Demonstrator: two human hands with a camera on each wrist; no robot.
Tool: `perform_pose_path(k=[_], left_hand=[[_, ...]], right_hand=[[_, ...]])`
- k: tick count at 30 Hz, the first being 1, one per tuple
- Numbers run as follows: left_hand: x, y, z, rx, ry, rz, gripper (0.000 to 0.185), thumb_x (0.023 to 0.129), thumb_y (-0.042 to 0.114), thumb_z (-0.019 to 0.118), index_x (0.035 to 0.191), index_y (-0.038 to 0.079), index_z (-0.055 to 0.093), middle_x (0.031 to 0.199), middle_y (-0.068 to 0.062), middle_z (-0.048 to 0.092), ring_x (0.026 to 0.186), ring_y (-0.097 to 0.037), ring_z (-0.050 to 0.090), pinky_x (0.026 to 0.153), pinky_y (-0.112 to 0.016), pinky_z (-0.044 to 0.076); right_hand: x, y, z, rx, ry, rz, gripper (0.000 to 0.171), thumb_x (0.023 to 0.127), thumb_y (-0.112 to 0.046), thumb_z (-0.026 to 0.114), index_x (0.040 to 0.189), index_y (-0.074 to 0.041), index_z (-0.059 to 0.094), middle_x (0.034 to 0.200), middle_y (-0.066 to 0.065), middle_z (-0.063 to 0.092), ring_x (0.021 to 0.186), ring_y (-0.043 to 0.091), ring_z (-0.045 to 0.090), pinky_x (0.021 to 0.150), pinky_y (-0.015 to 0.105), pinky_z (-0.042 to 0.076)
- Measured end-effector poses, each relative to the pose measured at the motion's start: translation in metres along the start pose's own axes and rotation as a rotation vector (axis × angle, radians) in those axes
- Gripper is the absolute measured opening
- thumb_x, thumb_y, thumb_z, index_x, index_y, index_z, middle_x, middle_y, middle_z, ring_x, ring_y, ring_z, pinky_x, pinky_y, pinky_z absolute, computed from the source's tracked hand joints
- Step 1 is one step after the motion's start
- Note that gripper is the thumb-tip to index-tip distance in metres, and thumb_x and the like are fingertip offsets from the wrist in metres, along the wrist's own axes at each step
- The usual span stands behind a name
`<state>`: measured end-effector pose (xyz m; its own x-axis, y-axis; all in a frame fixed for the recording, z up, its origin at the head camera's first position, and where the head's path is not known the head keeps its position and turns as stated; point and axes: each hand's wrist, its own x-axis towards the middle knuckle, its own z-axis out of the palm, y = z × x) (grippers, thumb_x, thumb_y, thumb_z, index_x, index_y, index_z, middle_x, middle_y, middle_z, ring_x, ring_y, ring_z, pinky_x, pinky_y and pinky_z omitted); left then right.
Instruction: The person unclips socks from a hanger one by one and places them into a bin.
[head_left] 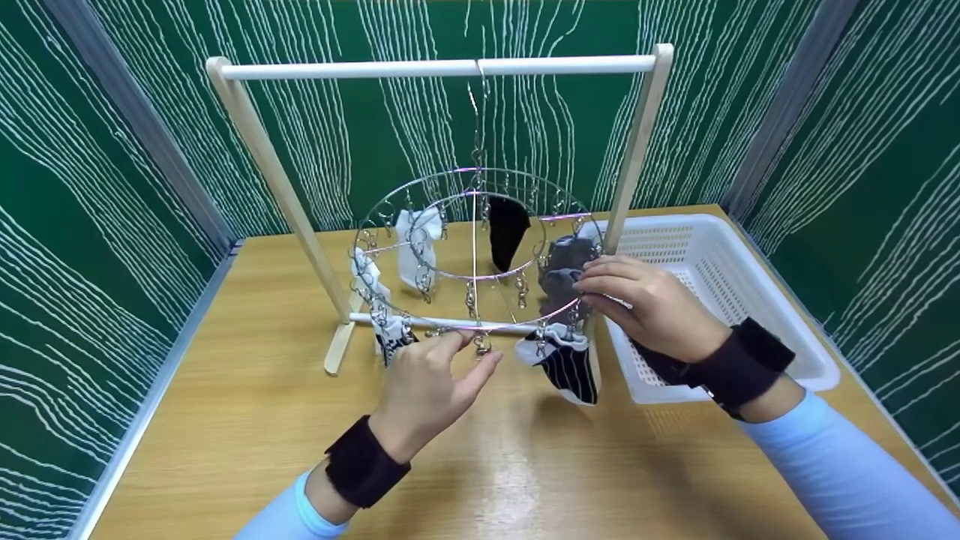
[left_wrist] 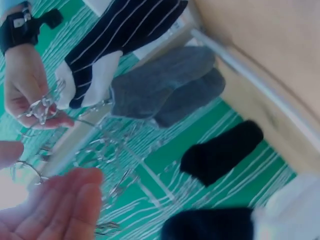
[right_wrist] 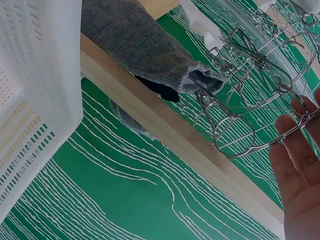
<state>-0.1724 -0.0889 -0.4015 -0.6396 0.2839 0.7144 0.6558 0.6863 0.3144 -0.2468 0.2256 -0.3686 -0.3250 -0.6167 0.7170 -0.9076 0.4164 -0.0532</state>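
**Two hands on the sock hanger's ring**

Two hands work at the near edge of a round wire sock hanger (head_left: pixel 476 251), which hangs by its hook from the white rail (head_left: pixel 439 68) of a wooden stand, centre of the head view. The left hand (head_left: pixel 431 390), low and centre, reaches up to the front of the ring; its thumb and forefinger appear to pinch a metal clip (head_left: pixel 481 344), though the left wrist view shows mostly relaxed fingers, so that grip looks light. The right hand (head_left: pixel 645 304), right of centre, has its fingertips closed on the ring or a clip beside the grey sock (head_left: pixel 561 281); which of the two I cannot tell.

A navy striped sock (head_left: pixel 566 364) hangs between the hands, a black sock (head_left: pixel 507 229) at the back of the ring, and white socks (head_left: pixel 415 244) to its left. A white perforated basket (head_left: pixel 720 292) sits on the wooden table (head_left: pixel 247 420) at the right, just behind the right wrist.

What could go wrong, as I judge it: the hanger swings freely on one hook, so a pull from either hand alone could tilt or spin the ring (and bring neighbouring clips into a tangle). A clip opened with the sock unsupported would let it drop onto the table short of the basket. A sharp downward tug might also rock the light stand.
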Motion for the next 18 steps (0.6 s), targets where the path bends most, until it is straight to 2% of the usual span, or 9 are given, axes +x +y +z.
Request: perform_pose_path(k=[3,5,8,11,14,18], left_hand=[[0.000,0.003,-0.007,0.146,0.034,0.074,0.027,0.093,0.031,0.087,0.092,0.006,0.078,0.064,-0.001,0.068,0.048,-0.012,0.057,0.042,-0.023,0.040],[0.002,0.005,-0.011,0.221,0.081,0.149,0.028,0.091,0.033,0.089,0.087,0.007,0.077,0.060,0.002,0.064,0.045,-0.011,0.052,0.041,-0.022,0.036],[0.006,0.008,-0.015,0.280,0.180,0.260,0.028,0.087,0.031,0.091,0.083,0.009,0.074,0.066,0.002,0.068,0.052,-0.013,0.059,0.046,-0.024,0.044],[0.011,0.012,-0.017,0.304,0.243,0.344,0.025,0.088,0.027,0.090,0.087,0.008,0.074,0.077,-0.001,0.071,0.066,-0.020,0.065,0.058,-0.029,0.052],[0.018,0.016,-0.015,0.332,0.247,0.409,0.019,0.091,0.022,0.084,0.098,0.005,0.078,0.090,-0.007,0.074,0.081,-0.025,0.069,0.072,-0.034,0.059],[0.024,0.019,-0.009,0.388,0.227,0.485,0.018,0.094,0.012,0.079,0.109,0.003,0.082,0.103,-0.010,0.080,0.095,-0.027,0.074,0.087,-0.036,0.063]], right_hand=[[0.000,0.000,-0.001,-0.005,-0.005,0.006,0.027,0.085,0.011,0.082,0.111,0.002,0.079,0.110,0.020,0.079,0.105,0.040,0.076,0.120,0.013,0.040],[0.000,0.000,-0.001,-0.008,-0.009,0.009,0.026,0.085,0.011,0.082,0.110,0.002,0.079,0.110,0.019,0.079,0.105,0.040,0.076,0.120,0.012,0.039],[0.000,-0.001,-0.001,-0.008,-0.010,0.009,0.026,0.086,0.011,0.082,0.110,0.002,0.079,0.109,0.019,0.079,0.104,0.040,0.075,0.120,0.011,0.039],[0.001,-0.001,-0.001,-0.001,-0.002,0.005,0.026,0.085,0.011,0.082,0.110,0.001,0.080,0.108,0.018,0.079,0.104,0.039,0.075,0.119,0.012,0.040],[0.002,-0.002,0.000,0.008,0.011,-0.005,0.027,0.085,0.011,0.082,0.109,0.000,0.080,0.107,0.018,0.080,0.103,0.038,0.075,0.116,0.014,0.044],[0.005,-0.005,0.002,0.007,0.022,-0.021,0.027,0.084,0.011,0.083,0.108,0.000,0.080,0.106,0.015,0.080,0.102,0.035,0.075,0.106,0.030,0.055]])
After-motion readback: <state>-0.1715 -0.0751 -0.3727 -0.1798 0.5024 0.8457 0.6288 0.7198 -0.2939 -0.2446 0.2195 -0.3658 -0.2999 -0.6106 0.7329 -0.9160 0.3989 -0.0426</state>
